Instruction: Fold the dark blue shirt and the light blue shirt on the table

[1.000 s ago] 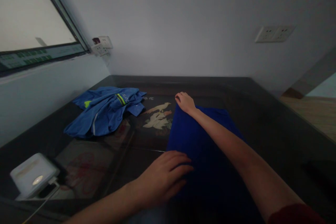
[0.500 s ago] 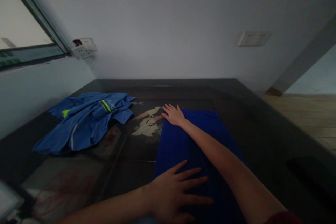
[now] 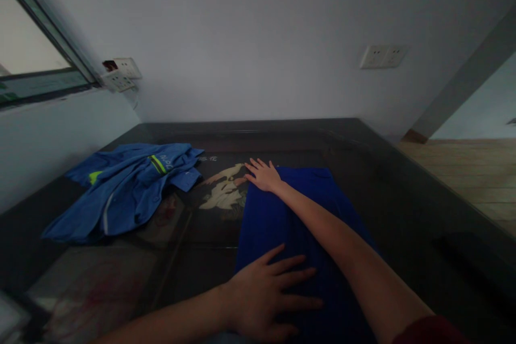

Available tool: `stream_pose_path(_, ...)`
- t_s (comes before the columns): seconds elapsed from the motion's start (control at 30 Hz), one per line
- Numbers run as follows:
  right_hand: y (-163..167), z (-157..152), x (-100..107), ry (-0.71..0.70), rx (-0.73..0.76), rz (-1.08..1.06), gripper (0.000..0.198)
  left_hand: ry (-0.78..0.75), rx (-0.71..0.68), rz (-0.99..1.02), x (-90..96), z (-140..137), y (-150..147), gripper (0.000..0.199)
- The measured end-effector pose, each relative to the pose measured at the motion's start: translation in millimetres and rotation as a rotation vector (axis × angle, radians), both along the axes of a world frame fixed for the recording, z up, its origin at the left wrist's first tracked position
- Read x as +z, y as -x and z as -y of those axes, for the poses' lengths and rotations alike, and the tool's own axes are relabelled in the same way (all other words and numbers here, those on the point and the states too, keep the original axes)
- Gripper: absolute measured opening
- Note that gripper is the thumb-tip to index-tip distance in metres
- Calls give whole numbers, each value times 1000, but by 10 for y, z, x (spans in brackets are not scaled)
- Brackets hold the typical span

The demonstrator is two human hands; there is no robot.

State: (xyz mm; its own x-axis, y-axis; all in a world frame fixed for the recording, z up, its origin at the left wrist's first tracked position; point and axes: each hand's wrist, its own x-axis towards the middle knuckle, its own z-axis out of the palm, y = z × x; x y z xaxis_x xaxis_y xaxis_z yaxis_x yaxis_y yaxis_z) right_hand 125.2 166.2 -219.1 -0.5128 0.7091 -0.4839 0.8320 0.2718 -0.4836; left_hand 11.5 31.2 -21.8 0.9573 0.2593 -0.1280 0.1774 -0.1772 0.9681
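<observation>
A dark blue cloth (image 3: 262, 220), folded into a long strip, lies flat on the dark table (image 3: 346, 145). My right hand (image 3: 263, 176) rests at its far left corner, palm down with the fingers spread, the fingertips reaching past the edge. Nearer to me, my left hand (image 3: 268, 293) lies across the near part of the cloth, its fingers spread wide. Neither hand grips anything. My right forearm covers part of the cloth's right side.
To the left lies a crumpled blue work jacket (image 3: 133, 188) with yellow-green reflective strips. A black object (image 3: 475, 269) sits at the right. Pale wall sockets (image 3: 382, 57) are above the table. A whitish object (image 3: 12, 317) is cut off at the lower left.
The whole view has shifted slightly, so things appear a little further left. Both hands stay spread on the blue cloth, with no visible change in their pose.
</observation>
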Motion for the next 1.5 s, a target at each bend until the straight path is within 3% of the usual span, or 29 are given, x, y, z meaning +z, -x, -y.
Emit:
stream_pose_path(0.23, -136, -46, 384, -207, -170, -210, 48, -211, 35, -1, 45, 63, 56, 47)
stream_pose_path(0.37, -512, -99, 711, -274, -217, -252, 47, -273, 13, 46, 140, 40, 47, 41)
stream_pose_path(0.47, -926, -61, 837, -230, -234, -183, 47, -278, 4, 128, 210, 2, -109, 41)
stream_pose_path(0.63, -1487, 164, 818, -29, -211, -37, 55, -375, -112, 289, 199, 14, -645, 46)
stream_pose_path(0.8, -1711, 328, 737, 117, -88, 7, 59, -434, -172, 302, 73, 94, -980, 48)
stream_pose_path(1.0, -1841, 361, 585, 71, -2, 23, 56, -375, -207, 260, 37, 123, -956, 55)
stream_pose_path(1.2, -1899, 379, 460, 24, -8, -16, 53, -346, -258, 226, 26, 108, -992, 58)
stream_pose_path(1.37, -1934, 377, 474, -44, -175, -174, 48, -300, -221, 239, 0, 95, -1015, 53)
stream_pose_path(1.5, -2012, 447, 798, -189, -462, -325, 32, -277, -129, 287, -48, 119, -1034, 46)
